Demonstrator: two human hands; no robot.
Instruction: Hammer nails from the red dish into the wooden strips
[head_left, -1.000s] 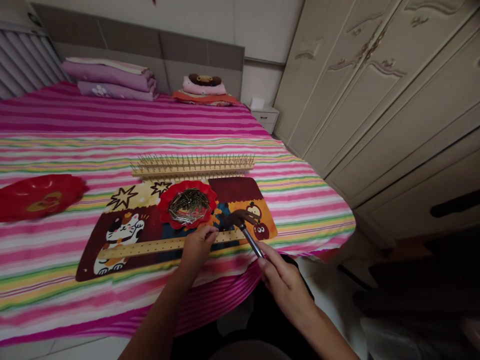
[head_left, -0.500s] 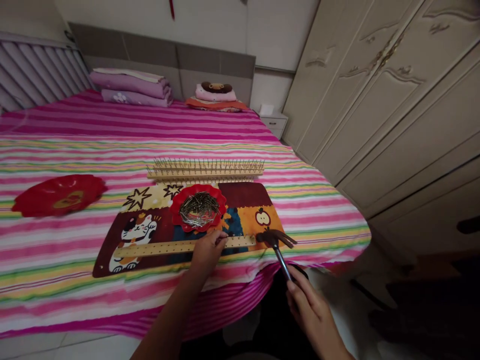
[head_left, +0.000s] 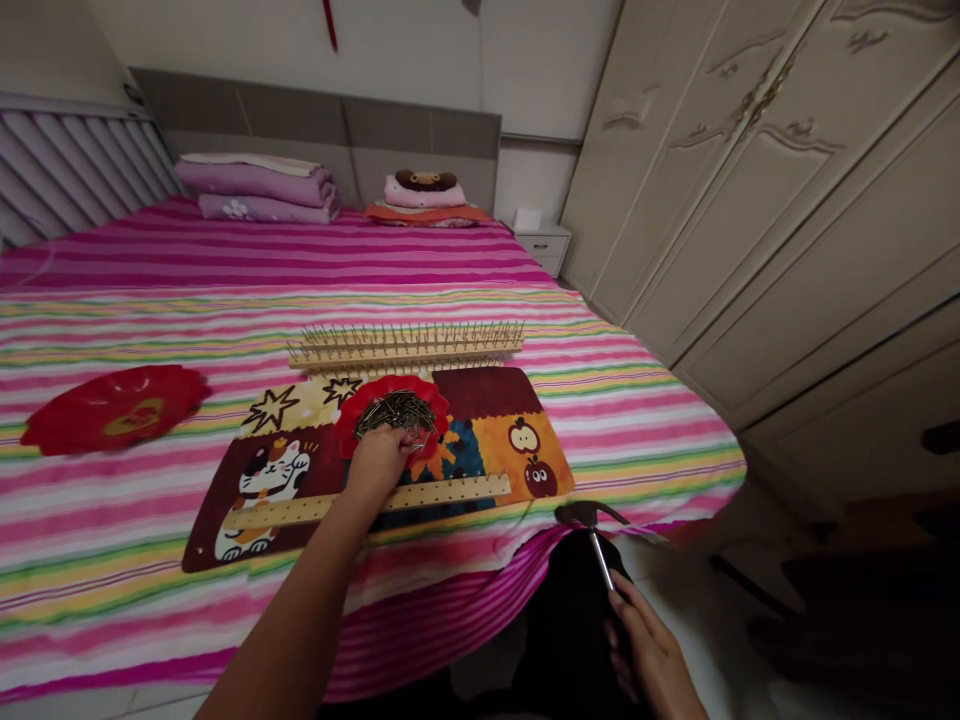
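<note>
- Reaching with the left hand (head_left: 379, 460) into the red bowl (head_left: 348, 425), near the middle of the far edge of the mat (head_left: 487, 392); fingers drawn narrow at the nails (head_left: 397, 408), cannot tell if gripping any.
- Holding the hammer (head_left: 599, 555) by the handle in the right hand (head_left: 645, 640), fingers curled round it, off the mat's near right corner, at the near edge of the bed (head_left: 637, 420).
- Along the mat's near edge, under the left forearm: the wooden strip (head_left: 442, 490), mostly bare holes; too small to tell about nails at its right end.
- Beyond the mat's far edge: nailed strips (head_left: 409, 350), thick with upright nails, seemingly done; nearer one seemingly barely begun, most holes left.
</note>
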